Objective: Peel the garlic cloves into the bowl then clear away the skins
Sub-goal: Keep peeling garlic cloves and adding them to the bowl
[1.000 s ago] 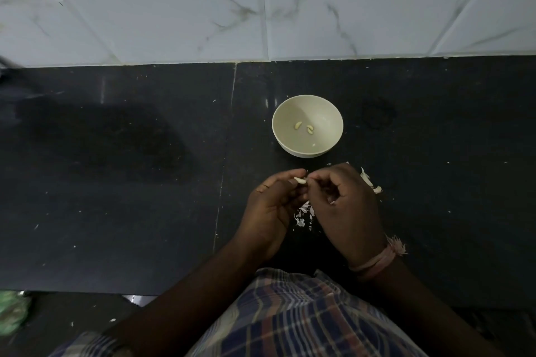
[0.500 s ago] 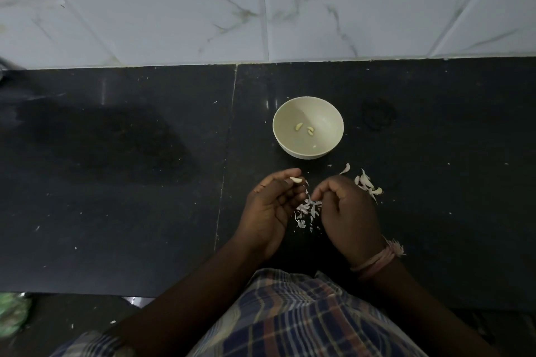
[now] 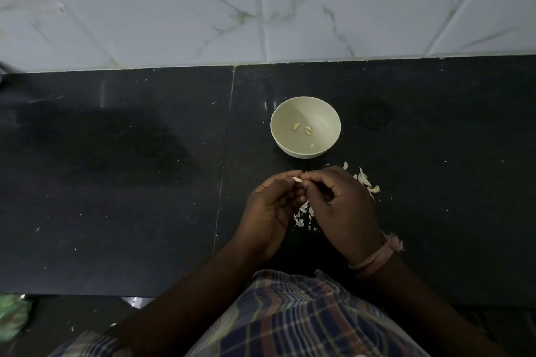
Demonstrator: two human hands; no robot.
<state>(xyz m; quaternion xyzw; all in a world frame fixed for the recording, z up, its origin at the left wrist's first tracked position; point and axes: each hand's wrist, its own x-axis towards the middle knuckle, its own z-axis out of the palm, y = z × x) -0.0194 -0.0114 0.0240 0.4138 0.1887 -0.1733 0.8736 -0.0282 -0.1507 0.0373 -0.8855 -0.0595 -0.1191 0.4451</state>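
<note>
Head view: we see our two hands close together over the dark bench (image 3: 116,182). Our left hand (image 3: 268,209) has its fingers curled and pinches a small pale garlic clove (image 3: 297,180) at its fingertips. Our right hand (image 3: 340,206) is curled too, and its fingertips touch the same clove from the other side. So both hands hold the clove between them.

Just past our hands sits a cream bowl (image 3: 305,126). It stands upright on the bench. Inside it lie a few peeled cloves (image 3: 296,126), near the middle of the bowl.

Under the gap between our hands lies a little heap of thin skins (image 3: 301,216). Just beside our right hand, on its outer side, lie more white garlic pieces (image 3: 366,181); we cannot tell if they are skins or cloves.

A pink band (image 3: 377,255) goes round our right wrist. Below our hands we see checked cloth (image 3: 290,313). Behind the bowl is a white tiled wall (image 3: 261,3)
</note>
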